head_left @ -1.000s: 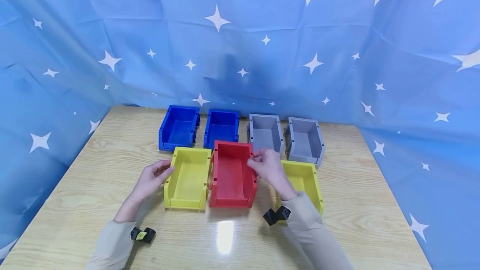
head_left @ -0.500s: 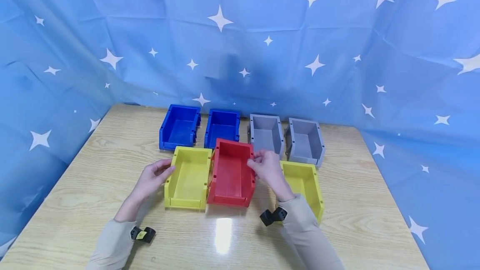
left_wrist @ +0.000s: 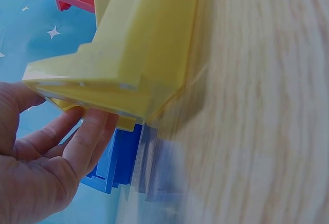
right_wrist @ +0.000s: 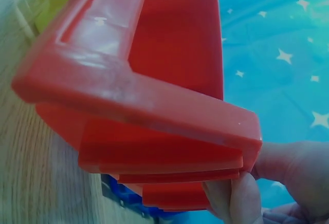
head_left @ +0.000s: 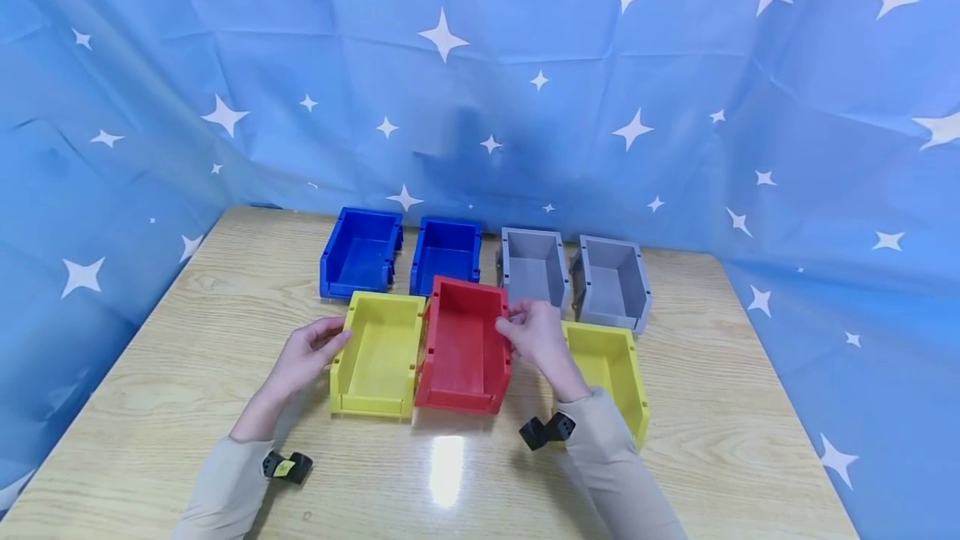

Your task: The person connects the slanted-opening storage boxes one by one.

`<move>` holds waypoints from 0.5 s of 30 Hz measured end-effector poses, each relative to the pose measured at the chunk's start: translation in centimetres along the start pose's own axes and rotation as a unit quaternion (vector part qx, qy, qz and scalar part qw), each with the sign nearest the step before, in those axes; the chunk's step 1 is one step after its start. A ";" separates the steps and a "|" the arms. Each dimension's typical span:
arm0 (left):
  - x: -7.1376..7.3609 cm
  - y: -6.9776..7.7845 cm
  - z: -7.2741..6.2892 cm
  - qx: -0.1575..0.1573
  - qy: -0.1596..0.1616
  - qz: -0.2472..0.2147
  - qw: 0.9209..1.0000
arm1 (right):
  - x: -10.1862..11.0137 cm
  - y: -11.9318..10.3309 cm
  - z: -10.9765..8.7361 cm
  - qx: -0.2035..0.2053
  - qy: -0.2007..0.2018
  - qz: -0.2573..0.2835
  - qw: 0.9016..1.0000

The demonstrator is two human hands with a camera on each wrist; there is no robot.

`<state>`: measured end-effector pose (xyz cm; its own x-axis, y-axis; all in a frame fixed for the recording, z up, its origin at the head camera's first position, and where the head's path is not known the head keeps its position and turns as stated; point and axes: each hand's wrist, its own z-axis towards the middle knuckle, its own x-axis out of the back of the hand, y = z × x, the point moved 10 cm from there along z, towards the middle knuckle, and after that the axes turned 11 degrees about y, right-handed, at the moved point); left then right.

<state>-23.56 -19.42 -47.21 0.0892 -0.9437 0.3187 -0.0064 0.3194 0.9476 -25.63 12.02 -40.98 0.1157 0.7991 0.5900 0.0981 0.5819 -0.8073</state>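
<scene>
Right hand pinches the right wall of the red bin near its far corner; bin sits mid-table, long axis running near-to-far, low open end toward the person. Left hand, fingers relaxed, touches the left wall of the yellow bin alongside.
</scene>
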 end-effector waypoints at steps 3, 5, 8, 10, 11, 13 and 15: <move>0.0 0.0 0.0 0.000 0.001 0.003 1.000 | 0.0 0.0 0.0 0.002 0.001 -0.001 1.000; 0.1 0.0 0.0 0.000 0.001 0.003 1.000 | 0.0 -0.1 0.0 0.004 0.002 -0.001 1.000; 0.1 0.0 0.0 0.000 0.001 0.006 1.000 | 0.1 0.1 -0.1 -0.004 0.002 0.002 1.000; 0.1 0.0 0.0 0.001 0.002 0.008 1.000 | 0.0 0.1 -0.1 -0.004 0.001 0.000 1.000; 0.1 0.0 0.0 0.000 0.002 0.009 1.000 | -0.1 0.1 -0.1 -0.003 0.000 -0.001 1.000; 0.1 0.0 0.0 -0.001 0.003 0.012 1.000 | -0.1 0.0 0.0 -0.002 -0.001 -0.003 1.000; 0.1 0.0 0.0 -0.002 0.004 0.012 1.000 | -0.2 -0.1 0.0 0.002 -0.001 -0.007 1.000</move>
<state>-23.58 -19.53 -47.12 0.0970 -0.9351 0.3407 -0.0055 0.3418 0.9397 -25.68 11.82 -41.02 0.1122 0.7917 0.6005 0.0955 0.5929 -0.7996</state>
